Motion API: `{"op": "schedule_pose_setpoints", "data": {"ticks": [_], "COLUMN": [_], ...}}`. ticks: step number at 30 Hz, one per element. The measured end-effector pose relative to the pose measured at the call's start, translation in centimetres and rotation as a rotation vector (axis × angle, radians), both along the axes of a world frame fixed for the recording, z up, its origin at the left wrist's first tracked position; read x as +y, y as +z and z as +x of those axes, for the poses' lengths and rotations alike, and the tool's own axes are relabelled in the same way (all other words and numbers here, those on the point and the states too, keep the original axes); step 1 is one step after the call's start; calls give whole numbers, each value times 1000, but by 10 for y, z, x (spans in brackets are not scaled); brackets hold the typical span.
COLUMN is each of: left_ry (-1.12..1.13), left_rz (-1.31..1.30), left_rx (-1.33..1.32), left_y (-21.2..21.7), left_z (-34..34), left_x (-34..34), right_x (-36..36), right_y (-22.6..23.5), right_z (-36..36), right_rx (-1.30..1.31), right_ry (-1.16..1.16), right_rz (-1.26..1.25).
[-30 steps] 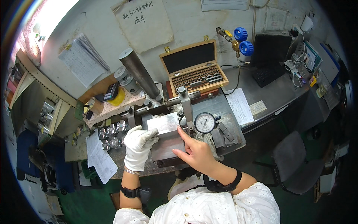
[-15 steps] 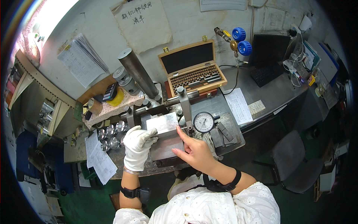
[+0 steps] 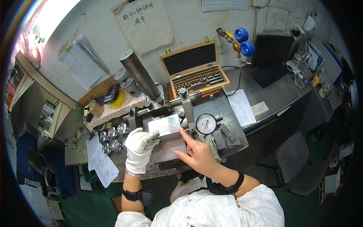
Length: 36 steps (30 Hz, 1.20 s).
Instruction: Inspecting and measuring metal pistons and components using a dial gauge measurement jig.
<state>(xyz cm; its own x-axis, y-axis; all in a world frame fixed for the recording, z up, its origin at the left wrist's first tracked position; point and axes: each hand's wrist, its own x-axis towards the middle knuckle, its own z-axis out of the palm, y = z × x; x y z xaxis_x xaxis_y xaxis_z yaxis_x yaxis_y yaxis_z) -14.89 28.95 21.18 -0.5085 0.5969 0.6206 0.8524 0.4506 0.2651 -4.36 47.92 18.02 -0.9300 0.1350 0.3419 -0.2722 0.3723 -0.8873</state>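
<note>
A silvery rectangular metal block [image 3: 165, 125] lies on the bench fixture, above a flat steel plate [image 3: 169, 150]. My left hand [image 3: 140, 146], in a white glove, has its fingers closed on the block's left end. My bare right hand [image 3: 197, 152] holds nothing; its index finger stretches out and touches the block's right edge, with the thumb apart over the plate. Just right of that fingertip is the fixture's upright arm [image 3: 186, 108], beside a round dial gauge [image 3: 206, 124] with a white face. A thick steel column [image 3: 140, 74] rises behind the block.
Behind the fixture stands an open wooden case of gauge blocks [image 3: 198, 81]. Several shiny round metal parts [image 3: 112, 132] sit left of my gloved hand. Small grey steel bars [image 3: 228, 133] lie right of the dial. Farther right are paper sheets [image 3: 241, 108], a laptop [image 3: 272, 51] and a chair [image 3: 293, 155].
</note>
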Motion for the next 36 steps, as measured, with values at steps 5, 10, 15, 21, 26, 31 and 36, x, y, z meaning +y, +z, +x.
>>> {"op": "schedule_pose_setpoints", "data": {"ticks": [5,10,15,21,26,31,36], "left_ry": [6,9,6,11,22,25,25], "left_rz": [1,-13,-4,-2,-23,-2,0], "left_rx": [14,16,14,10,11,21,12], "left_y": [-1,1,-1,1,0,0,1], "left_z": [-1,0,0,1,0,0,1], "left_x": [-1,0,0,1,0,1,2], "right_x": [1,3,3,3,3,4,8], "right_y": [-3,0,0,1,0,1,1], "right_z": [1,0,0,1,1,1,6], "right_rx": [-21,-59,-64,-64,-52,-52,100], "right_ry": [0,35,41,38,34,33,-63], "right_rz": [29,2,-14,-19,-19,26,96]}}
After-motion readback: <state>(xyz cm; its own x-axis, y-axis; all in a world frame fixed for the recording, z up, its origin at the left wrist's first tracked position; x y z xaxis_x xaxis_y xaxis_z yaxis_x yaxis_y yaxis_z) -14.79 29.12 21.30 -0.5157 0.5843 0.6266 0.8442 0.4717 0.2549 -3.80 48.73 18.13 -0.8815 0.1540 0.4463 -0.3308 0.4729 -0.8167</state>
